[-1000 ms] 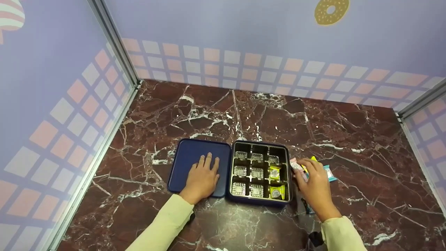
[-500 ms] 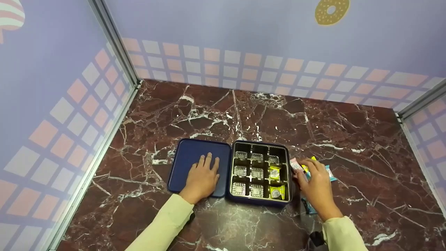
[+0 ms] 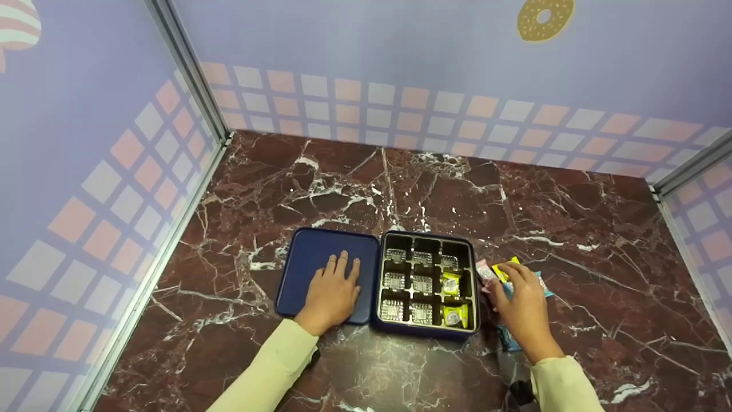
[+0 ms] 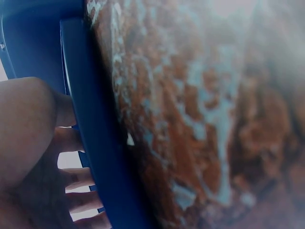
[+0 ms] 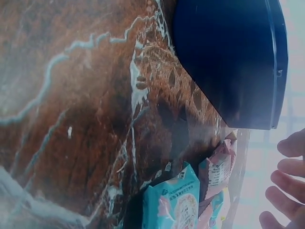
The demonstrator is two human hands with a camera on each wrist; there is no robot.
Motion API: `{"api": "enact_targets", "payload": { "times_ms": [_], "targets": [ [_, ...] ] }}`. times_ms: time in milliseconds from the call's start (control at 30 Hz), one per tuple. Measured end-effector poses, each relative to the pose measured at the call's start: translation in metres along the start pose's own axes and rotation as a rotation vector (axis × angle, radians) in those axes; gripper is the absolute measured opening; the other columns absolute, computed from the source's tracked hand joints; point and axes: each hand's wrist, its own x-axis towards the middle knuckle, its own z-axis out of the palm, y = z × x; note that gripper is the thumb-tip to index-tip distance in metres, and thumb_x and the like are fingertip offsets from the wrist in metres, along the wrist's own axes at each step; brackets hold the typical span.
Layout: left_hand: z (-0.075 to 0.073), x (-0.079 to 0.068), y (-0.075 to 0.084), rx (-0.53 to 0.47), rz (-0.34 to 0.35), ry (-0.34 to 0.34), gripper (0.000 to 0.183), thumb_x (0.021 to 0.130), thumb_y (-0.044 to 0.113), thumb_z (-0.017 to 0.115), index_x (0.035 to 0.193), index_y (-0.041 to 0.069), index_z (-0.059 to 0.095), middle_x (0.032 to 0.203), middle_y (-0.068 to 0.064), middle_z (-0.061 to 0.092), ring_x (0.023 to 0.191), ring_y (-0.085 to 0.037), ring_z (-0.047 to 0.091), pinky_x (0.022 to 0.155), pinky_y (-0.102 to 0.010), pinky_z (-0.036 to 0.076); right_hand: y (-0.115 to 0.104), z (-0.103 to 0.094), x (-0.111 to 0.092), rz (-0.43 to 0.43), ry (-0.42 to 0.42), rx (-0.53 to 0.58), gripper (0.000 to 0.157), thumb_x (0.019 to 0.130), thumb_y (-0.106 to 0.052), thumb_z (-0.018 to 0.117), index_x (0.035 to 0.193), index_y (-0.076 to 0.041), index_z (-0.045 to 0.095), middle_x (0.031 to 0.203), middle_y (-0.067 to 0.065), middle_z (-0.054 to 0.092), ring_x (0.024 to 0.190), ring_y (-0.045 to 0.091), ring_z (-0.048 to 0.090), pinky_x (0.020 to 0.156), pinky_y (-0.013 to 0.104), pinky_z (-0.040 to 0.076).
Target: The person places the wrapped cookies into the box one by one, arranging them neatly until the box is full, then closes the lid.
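Left hand [image 3: 331, 297] rests flat on blue lid [image 3: 303, 260], fingers straight, probably steadying it. Right hand [image 3: 521, 303] hovers by loose pink packet [image 3: 485, 272] and teal packet [image 5: 174, 202], right of divided box [image 3: 424, 331], handy placement; fingers relaxed, apparently gripping nothing. Yellow packets [image 3: 456, 316] sit in right column, middle and near. Packet print illegible.

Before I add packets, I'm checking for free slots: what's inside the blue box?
The blue box has nine compartments. Yellow packets sit in the right column's middle and near ones; ridged floors show, at least partly, in the other seven. Whatever lies under those packets is hidden.
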Motion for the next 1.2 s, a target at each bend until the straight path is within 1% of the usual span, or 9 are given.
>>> {"api": "enact_targets", "payload": {
  "times_ms": [267,367,500,600,767,900,1200],
  "targets": [
    [0.000,0.000,0.000,-0.001,0.000,-0.004,0.055,0.100,0.036,0.048,0.150,0.014,0.038,0.155,-0.017,0.033,0.141,-0.038,0.035,0.104,-0.051,0.040,0.005,0.000,0.000,0.009,-0.007,-0.026,0.029,0.083,-0.003,0.072,0.111,0.003,0.066,0.114,0.023,0.062,0.111,0.042,0.055,0.095,0.056,0.041],
    [0.000,0.000,0.000,0.003,0.004,0.004,0.055,0.100,0.036,0.049,0.149,0.013,0.039,0.155,-0.018,0.033,0.140,-0.038,0.036,0.103,-0.051,0.040,0.006,0.000,0.000,0.011,0.001,-0.035,0.030,0.082,-0.004,0.073,0.110,0.002,0.066,0.113,0.023,0.063,0.109,0.042,0.056,0.094,0.056,0.041],
    [0.001,-0.001,0.000,0.012,0.009,0.021,0.055,0.099,0.036,0.049,0.148,0.013,0.041,0.154,-0.018,0.035,0.139,-0.038,0.037,0.102,-0.051,0.042,0.008,0.000,0.001,0.025,0.000,-0.058,0.030,0.082,-0.007,0.074,0.111,0.000,0.067,0.113,0.021,0.064,0.108,0.041,0.057,0.087,0.055,0.039],
    [0.001,-0.001,0.000,0.018,0.010,0.017,0.055,0.100,0.036,0.049,0.149,0.013,0.040,0.154,-0.018,0.035,0.140,-0.038,0.037,0.102,-0.051,0.042,0.009,-0.001,0.001,0.035,-0.006,-0.076,0.031,0.082,-0.008,0.074,0.111,-0.001,0.067,0.114,0.021,0.064,0.106,0.040,0.056,0.083,0.054,0.038],
    [0.001,-0.001,0.000,0.023,0.005,0.002,0.055,0.100,0.037,0.048,0.150,0.014,0.038,0.155,-0.017,0.033,0.141,-0.038,0.036,0.103,-0.052,0.041,0.010,-0.001,0.002,0.031,0.008,-0.085,0.030,0.080,-0.005,0.074,0.109,-0.001,0.068,0.113,0.020,0.065,0.102,0.039,0.055,0.082,0.054,0.037],
    [0.001,-0.001,0.000,0.018,0.003,0.003,0.055,0.100,0.036,0.049,0.150,0.014,0.038,0.155,-0.018,0.033,0.140,-0.038,0.036,0.103,-0.052,0.041,0.011,-0.002,0.003,0.025,0.017,-0.082,0.029,0.080,-0.004,0.073,0.108,0.000,0.068,0.112,0.020,0.065,0.102,0.038,0.055,0.080,0.053,0.036],
    [0.001,-0.001,0.000,0.016,0.009,0.026,0.055,0.099,0.036,0.050,0.148,0.013,0.041,0.154,-0.018,0.035,0.139,-0.039,0.038,0.101,-0.051,0.043,0.016,-0.002,0.004,0.049,-0.002,-0.088,0.027,0.081,-0.005,0.073,0.106,0.001,0.067,0.115,0.019,0.065,0.105,0.039,0.055,0.082,0.053,0.037]
  ]
}}
